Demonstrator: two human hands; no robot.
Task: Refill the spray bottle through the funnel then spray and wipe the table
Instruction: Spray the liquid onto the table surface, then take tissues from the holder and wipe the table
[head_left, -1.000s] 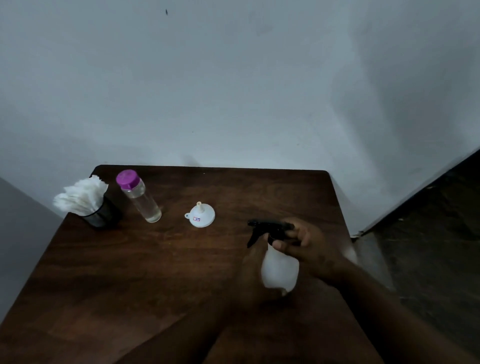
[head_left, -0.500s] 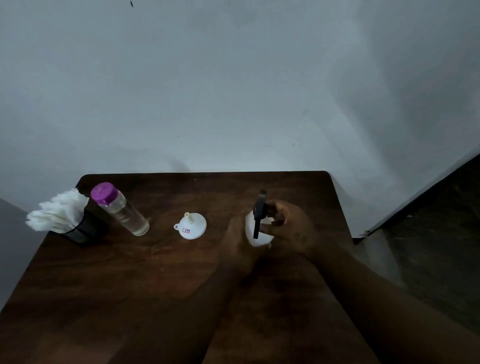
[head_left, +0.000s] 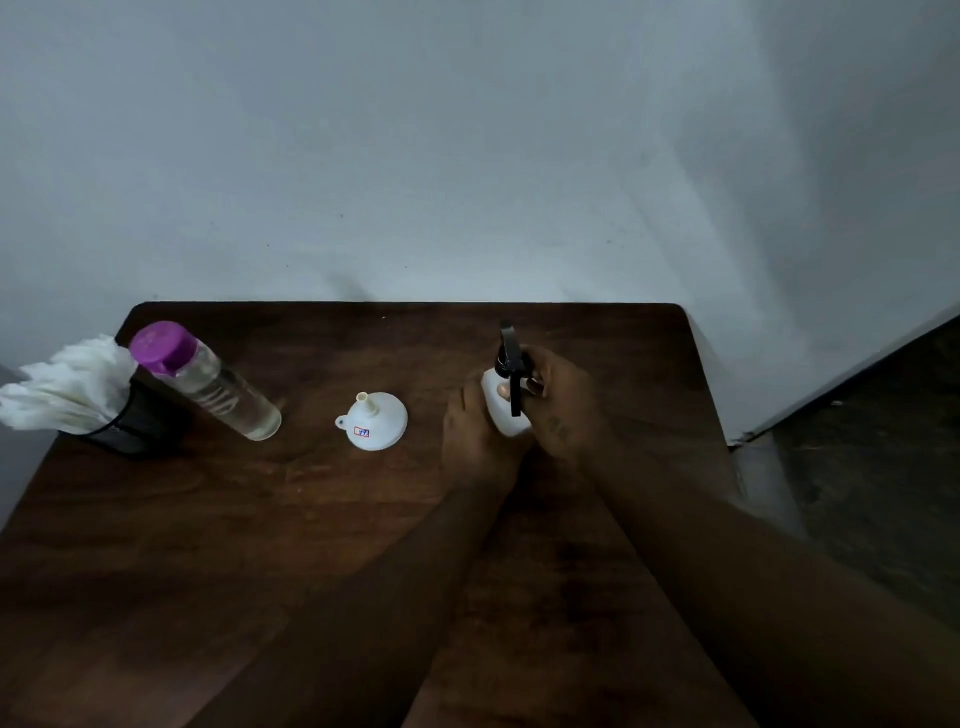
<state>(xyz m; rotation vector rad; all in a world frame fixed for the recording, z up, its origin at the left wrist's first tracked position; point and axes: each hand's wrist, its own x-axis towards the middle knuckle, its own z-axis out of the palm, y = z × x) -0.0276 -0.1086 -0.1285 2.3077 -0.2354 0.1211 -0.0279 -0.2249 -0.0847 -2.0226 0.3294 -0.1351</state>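
1. Both forearms reaching in from bottom edge over dark wooden table (head_left: 218, 545), meeting at right of centre.
2. Left hand (head_left: 475, 441) wrapped round lower body of white spray bottle (head_left: 501, 410) from the left, closed on it.
3. Right hand (head_left: 558, 387) clamped on bottle's upper part from the right, fingers (head_left: 535, 384) curled at the black trigger head (head_left: 511, 364). Thumb tip visible against white body.
4. Bottle upright, base apparently on table but hidden by hands, can't confirm. Nozzle pointing away toward wall. Head on the bottle.
5. White funnel (head_left: 375, 421) just left of left hand, not touching. Sits mouth-down, spout up, small sticker on the flare.
6. Further left: clear refill bottle (head_left: 218, 389) with purple cap (head_left: 158, 345), standing on the table, clear liquid inside, cap on.
7. Far left corner: black holder (head_left: 132, 428) stuffed with white tissues (head_left: 62, 384), just beside refill bottle.
8. Behind table: plain grey wall (head_left: 467, 156). Dark floor (head_left: 883, 441) at right.
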